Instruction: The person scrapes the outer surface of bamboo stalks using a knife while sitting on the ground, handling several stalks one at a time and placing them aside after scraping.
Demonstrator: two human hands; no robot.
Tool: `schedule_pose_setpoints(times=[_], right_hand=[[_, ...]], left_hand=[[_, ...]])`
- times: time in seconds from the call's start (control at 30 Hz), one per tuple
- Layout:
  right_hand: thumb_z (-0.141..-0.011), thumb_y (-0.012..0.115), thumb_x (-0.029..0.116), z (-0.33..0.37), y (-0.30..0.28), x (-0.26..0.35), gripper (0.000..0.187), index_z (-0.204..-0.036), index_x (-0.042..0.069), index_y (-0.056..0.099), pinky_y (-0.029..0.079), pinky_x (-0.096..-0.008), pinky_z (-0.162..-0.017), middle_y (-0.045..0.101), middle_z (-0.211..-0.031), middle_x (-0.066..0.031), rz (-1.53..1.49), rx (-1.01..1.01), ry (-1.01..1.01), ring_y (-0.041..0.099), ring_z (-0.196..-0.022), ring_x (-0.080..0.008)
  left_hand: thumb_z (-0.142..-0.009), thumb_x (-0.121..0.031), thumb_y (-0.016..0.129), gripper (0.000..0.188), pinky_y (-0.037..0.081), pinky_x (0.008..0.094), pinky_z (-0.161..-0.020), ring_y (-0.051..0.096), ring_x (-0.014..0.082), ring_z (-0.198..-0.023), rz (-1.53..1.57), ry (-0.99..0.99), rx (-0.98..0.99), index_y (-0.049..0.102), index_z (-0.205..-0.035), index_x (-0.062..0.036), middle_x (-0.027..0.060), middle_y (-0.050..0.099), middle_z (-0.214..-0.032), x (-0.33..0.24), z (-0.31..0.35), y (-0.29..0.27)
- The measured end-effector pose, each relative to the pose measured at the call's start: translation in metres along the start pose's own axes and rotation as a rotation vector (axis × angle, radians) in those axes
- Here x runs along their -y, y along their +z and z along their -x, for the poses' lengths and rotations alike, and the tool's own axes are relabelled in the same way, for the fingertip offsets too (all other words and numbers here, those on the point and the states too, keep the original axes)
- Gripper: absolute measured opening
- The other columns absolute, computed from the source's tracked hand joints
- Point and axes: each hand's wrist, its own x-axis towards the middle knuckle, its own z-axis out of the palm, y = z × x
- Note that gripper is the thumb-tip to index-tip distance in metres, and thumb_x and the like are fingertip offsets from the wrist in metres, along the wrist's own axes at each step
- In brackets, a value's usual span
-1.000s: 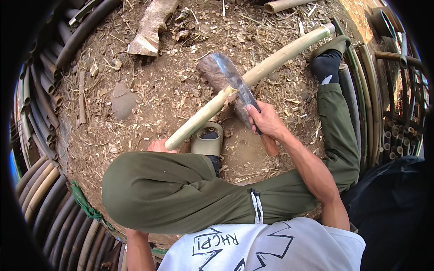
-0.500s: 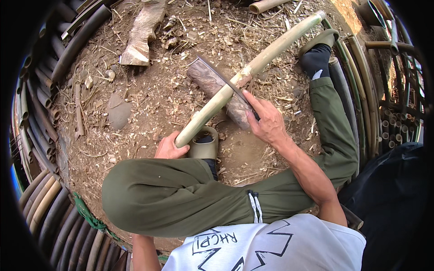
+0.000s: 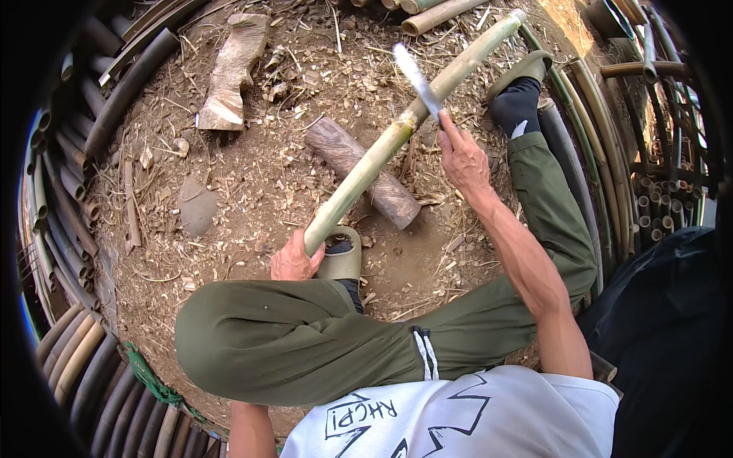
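A long pale bamboo pole (image 3: pixel 365 169) slants from my left knee up to the far right. My left hand (image 3: pixel 296 258) is wrapped round its near end, beside my shod left foot. In my right hand (image 3: pixel 464 162) is a knife (image 3: pixel 418 82), held by its handle with the forefinger stretched along it. The blade crosses over the pole beyond its middle, near a node; whether it touches, I cannot tell. Under the pole's middle lies a short round log (image 3: pixel 363 172), set crosswise on the ground. The pole's far end reaches past my right foot.
Wood chips litter the dirt floor (image 3: pixel 267 198). A pale wood chunk (image 3: pixel 235 72) lies at the far left, a flat stone (image 3: pixel 198 208) nearer. Dark bamboo poles (image 3: pixel 126 99) are stacked along the left; more bamboo (image 3: pixel 603 153) lines the right. Black sheeting (image 3: pixel 657 305) lies at the near right.
My right hand has moved the knife farther along the pole, away from me and past the log. The pole's far end has shifted slightly left in view. My left hand keeps its grip.
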Motion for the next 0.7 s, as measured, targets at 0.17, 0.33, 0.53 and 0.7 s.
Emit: schedule_pose_setpoints(times=[0.17,0.33,0.53,0.7], right_hand=[[-0.101,0.055,0.032,0.036,-0.003,0.015,0.04,-0.14,0.035,0.053,0.041,-0.0275,-0.037,0.047,-0.066,-0.0033,0.07,0.163,-0.583,0.053,-0.054,-0.0145],[-0.103,0.053,0.031,-0.001,-0.031,0.012,0.042,-0.144,0.022,0.052,0.044,-0.0299,-0.04,0.053,-0.071,-0.0052,0.173,0.283,-0.143,0.051,-0.051,-0.0153],[-0.099,0.059,0.033,0.005,-0.019,0.007,0.043,-0.141,0.032,0.053,0.05,-0.038,-0.048,0.055,-0.076,-0.0063,0.083,0.177,0.095,0.058,-0.057,-0.0235],[-0.102,0.053,0.037,0.024,-0.014,0.024,0.04,-0.14,0.025,0.054,0.047,-0.0333,-0.039,0.055,-0.071,-0.0072,0.01,0.192,-0.737,0.054,-0.049,-0.017]], left_hand=[[-0.085,-0.036,0.072,0.037,0.053,0.0561,-0.065,0.068,0.0448,-0.075,0.016,0.031,-0.027,0.055,-0.103,-0.0087,0.02,0.07,-0.087,0.002,0.0,0.004],[-0.085,-0.037,0.072,0.038,0.053,0.0555,-0.064,0.068,0.0447,-0.075,-0.014,-0.023,-0.024,0.055,-0.104,-0.009,0.0205,0.07,-0.088,0.004,0.003,0.004],[-0.084,-0.043,0.072,0.043,0.053,0.0554,-0.07,0.068,0.0458,-0.077,-0.005,-0.017,0.038,0.056,-0.105,-0.0081,0.022,0.07,-0.086,0.0,-0.004,-0.002],[-0.081,-0.05,0.074,0.053,0.052,0.0531,-0.078,0.067,0.0461,-0.089,0.148,-0.073,0.274,0.062,-0.107,-0.0062,0.0251,0.07,-0.091,0.011,-0.016,-0.014]])
